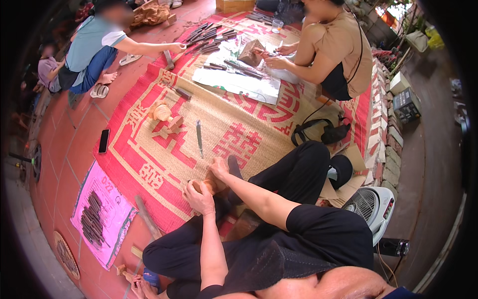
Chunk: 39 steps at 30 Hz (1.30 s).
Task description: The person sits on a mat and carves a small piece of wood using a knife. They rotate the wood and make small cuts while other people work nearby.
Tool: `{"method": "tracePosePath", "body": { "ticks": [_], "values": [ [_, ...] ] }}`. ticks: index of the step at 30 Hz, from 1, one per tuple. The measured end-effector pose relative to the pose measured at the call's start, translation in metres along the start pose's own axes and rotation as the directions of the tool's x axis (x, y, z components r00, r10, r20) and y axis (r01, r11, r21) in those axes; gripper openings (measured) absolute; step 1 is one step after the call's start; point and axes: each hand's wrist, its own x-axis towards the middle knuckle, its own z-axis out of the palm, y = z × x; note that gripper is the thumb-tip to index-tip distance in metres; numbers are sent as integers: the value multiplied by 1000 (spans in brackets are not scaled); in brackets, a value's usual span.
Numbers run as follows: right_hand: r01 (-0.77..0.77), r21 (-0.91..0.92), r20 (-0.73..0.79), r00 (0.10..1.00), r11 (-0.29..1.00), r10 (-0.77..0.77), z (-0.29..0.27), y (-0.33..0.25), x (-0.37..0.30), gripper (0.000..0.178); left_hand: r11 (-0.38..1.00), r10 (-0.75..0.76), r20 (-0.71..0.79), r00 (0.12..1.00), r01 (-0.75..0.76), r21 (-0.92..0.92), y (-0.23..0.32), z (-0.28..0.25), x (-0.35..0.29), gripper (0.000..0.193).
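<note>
On a woven red and straw-coloured mat (149,144), my left hand (200,198) is closed around a small orange-brown wooden piece (209,187). My right hand (218,169) is closed at the far end of the same piece; its fingers are partly hidden, and I cannot make out whether a tool is in them. Just beyond the hands lies a slim knife-like tool (199,138). Farther left, a pale carved wooden piece (162,112) rests beside a reddish-brown wooden block (173,125). A dark-handled tool (182,93) lies behind them.
Many dark-handled tools (206,39) lie near a white sheet (234,85), with two people (338,55) (92,47) crouching beside it. A phone (103,141) lies at the mat's left edge. More tools (92,224) cover a pink sheet (107,194). A fan (371,212) stands right.
</note>
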Motion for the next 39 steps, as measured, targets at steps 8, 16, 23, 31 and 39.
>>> {"method": "tracePosePath", "body": {
  "ticks": [8, 16, 23, 31, 39],
  "values": [
    [67, 272, -44, 997, 960, -57, -10, -3, -24, 32, 999, -23, -44, 999, 21, -29, -6, -4, -3, 24],
    [146, 42, 19, 989, 988, -147, -12, -13, -17, 31, 1000, 13, 5, 1000, -13, 27, 6, -5, 0, 25],
    [116, 86, 53, 991, 990, -121, -9, -1, -7, 29, 1000, 1, 1, 1000, -1, 10, 6, -3, 0, 27],
    [113, -76, -93, 988, 991, -120, 0, 0, 3, 28, 998, 48, 4, 999, -48, 33, 12, -2, 2, 27],
    [386, -72, 78, 921, 920, -381, 3, 15, -14, 28, 998, 36, -17, 999, -35, 53, 15, -1, 1, 27]
  ]
}}
